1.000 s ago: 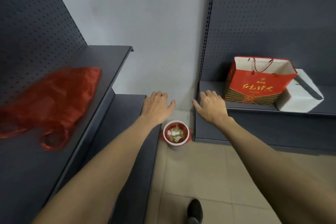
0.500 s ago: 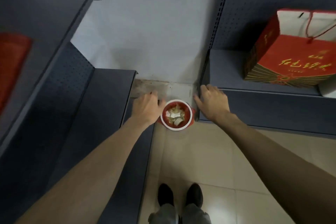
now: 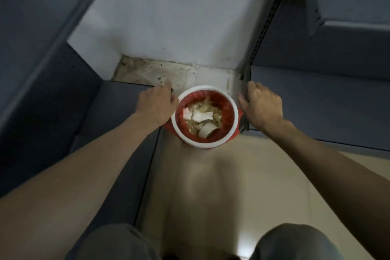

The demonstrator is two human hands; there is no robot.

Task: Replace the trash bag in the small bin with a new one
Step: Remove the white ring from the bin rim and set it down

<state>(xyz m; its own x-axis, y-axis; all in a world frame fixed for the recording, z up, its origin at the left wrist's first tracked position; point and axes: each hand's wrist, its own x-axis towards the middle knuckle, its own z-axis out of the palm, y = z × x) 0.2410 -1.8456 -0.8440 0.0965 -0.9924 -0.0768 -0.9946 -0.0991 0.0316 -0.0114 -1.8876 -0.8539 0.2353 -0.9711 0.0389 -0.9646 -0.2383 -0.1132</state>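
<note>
Between both hands (image 3: 261, 107) stands the upright small bin (image 3: 204, 143) (mouth facing up).

Both my bare arms reach forward and down, my left hand (image 3: 157, 105) palm-down with fingers (image 3: 168, 88) loosely curled, my right hand (image 3: 261, 106) mirroring it with fingers (image 3: 252, 86) bent and thumb spread inward, neither gripping anything, and my bent knees show at the bottom.

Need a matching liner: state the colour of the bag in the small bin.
Red bag, under the bin's white rim; head view.
</note>
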